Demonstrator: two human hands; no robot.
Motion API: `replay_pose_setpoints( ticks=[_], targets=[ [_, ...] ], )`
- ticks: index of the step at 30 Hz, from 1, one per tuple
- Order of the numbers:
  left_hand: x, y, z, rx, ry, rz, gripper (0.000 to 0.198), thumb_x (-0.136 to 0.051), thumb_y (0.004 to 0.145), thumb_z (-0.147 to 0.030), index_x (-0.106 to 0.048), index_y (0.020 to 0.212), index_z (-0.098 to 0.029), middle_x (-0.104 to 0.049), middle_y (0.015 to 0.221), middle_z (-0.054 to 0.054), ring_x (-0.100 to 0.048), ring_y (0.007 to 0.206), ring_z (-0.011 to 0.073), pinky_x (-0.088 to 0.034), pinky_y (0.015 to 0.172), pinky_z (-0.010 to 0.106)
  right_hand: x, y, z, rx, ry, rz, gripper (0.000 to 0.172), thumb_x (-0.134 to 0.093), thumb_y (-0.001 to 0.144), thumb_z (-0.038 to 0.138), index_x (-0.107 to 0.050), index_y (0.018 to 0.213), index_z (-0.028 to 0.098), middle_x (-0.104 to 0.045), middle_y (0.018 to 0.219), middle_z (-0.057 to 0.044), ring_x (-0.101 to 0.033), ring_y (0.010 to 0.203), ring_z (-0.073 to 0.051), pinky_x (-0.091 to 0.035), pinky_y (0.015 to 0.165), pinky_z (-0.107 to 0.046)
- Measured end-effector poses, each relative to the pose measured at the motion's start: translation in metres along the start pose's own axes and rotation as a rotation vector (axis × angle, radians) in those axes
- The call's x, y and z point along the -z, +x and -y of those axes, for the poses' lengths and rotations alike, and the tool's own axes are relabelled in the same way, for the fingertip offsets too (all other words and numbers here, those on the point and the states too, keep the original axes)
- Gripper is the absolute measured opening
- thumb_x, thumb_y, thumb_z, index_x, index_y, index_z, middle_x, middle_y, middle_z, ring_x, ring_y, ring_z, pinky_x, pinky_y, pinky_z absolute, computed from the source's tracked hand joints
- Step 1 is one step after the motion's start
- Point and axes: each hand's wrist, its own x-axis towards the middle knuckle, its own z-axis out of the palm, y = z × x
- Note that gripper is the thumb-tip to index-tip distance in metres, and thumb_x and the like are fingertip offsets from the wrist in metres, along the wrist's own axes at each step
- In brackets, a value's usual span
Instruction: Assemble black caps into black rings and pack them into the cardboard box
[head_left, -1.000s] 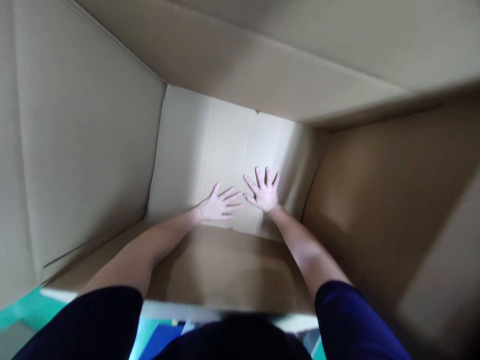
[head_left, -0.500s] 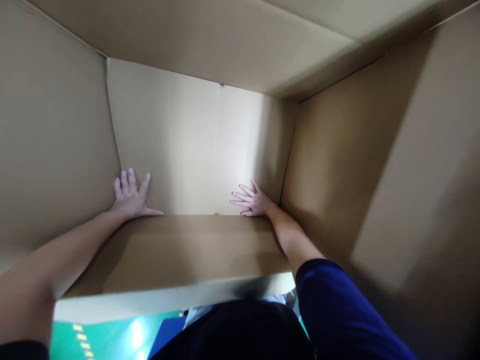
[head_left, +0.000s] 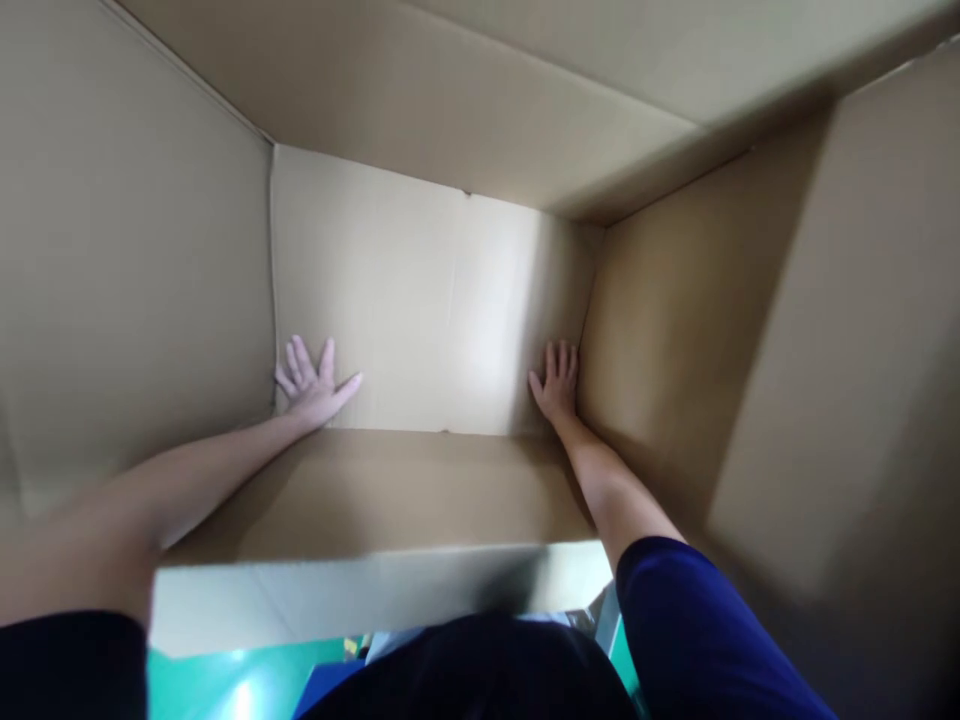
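Observation:
I look down into a large, deep cardboard box (head_left: pixel 135 250) with both arms reaching to its bottom. My left hand (head_left: pixel 311 382) lies flat with fingers spread on the bottom panel (head_left: pixel 427 300), in the left corner against the left wall. My right hand (head_left: pixel 557 384) is pressed flat on the same panel in the right corner, fingers together and stretched, touching the right wall. Neither hand holds anything. A seam between the bottom flaps runs down the middle of the panel.
The box's near wall (head_left: pixel 390 490) rises between my arms, its top edge pale. A raised flap (head_left: pixel 862 300) stands at the right. Green floor (head_left: pixel 232 685) shows below the box edge, beside my dark blue clothing (head_left: pixel 697 640).
Both hands have slid apart from the middle of the bottom panel out to its left and right corners. The right hand has turned to point its fingers upward along the wall.

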Motion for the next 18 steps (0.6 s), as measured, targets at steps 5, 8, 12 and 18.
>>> replay_pose_setpoints(
  ticks=[5,8,12,18],
  targets=[
    [-0.027,-0.010,0.003,-0.086,0.118,-0.254,0.077,-0.053,0.102,-0.044,-0.023,0.162,-0.008,0.010,0.167,0.032,0.012,0.157,0.0434,0.002,0.121,0.068,-0.015,0.002,-0.003,-0.185,0.012,-0.142,0.073,-0.051,0.099,0.038,-0.030,0.159,0.002,-0.012,0.167,-0.027,-0.009,0.155,-0.042,-0.027,0.123,-0.063],
    [-0.021,-0.002,0.011,-0.137,0.127,-0.272,0.073,-0.052,0.102,-0.042,-0.030,0.159,-0.004,0.005,0.167,0.034,0.008,0.157,0.0427,0.001,0.122,0.067,-0.014,0.004,0.007,-0.228,0.022,-0.181,0.068,-0.051,0.098,0.037,-0.037,0.156,0.006,-0.023,0.164,-0.025,-0.018,0.154,-0.039,-0.030,0.122,-0.061],
    [0.031,0.072,-0.012,-0.271,0.024,-0.351,0.060,-0.040,0.106,-0.038,-0.038,0.156,-0.005,-0.006,0.170,0.027,-0.001,0.159,0.0345,-0.001,0.127,0.057,0.011,0.068,0.013,-0.285,0.022,-0.306,0.059,-0.043,0.103,0.037,-0.042,0.153,0.006,-0.033,0.158,-0.025,-0.025,0.151,-0.036,-0.032,0.122,-0.056],
    [0.113,0.179,-0.104,0.022,-0.185,-0.416,0.065,-0.032,0.108,-0.053,-0.027,0.163,-0.020,-0.006,0.173,0.015,0.003,0.158,0.0407,0.000,0.121,0.073,0.061,0.201,-0.003,-0.369,0.025,-0.401,0.062,-0.049,0.104,0.049,-0.039,0.159,0.021,-0.024,0.164,-0.020,-0.021,0.152,-0.041,-0.030,0.120,-0.061]
  ],
)
